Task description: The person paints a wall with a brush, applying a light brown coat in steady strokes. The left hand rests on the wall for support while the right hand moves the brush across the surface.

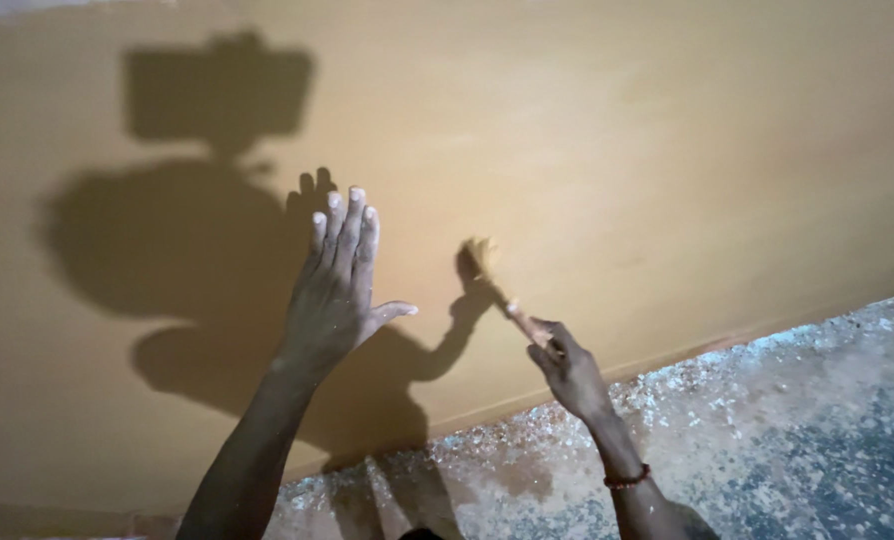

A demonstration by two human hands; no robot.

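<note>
The right hand [567, 368] has its fingers clamped on the handle end of a small paintbrush [502, 292]. The brush's long axis runs diagonally, handle low and to the right, bristles pointing up and left, tip against the tan wall [617, 130] a little above the wall's bottom edge. The left hand [335, 290] lies flat on the wall just left of the brush, fingers together and pointing up, thumb spread out, holding nothing. Below lies a speckled floor [797, 430]. A red bracelet [627, 477] circles the right wrist.

Dim warm light from behind, hard shadows on the wall [667, 150], soft focus, perhaps slight motion blur
</note>
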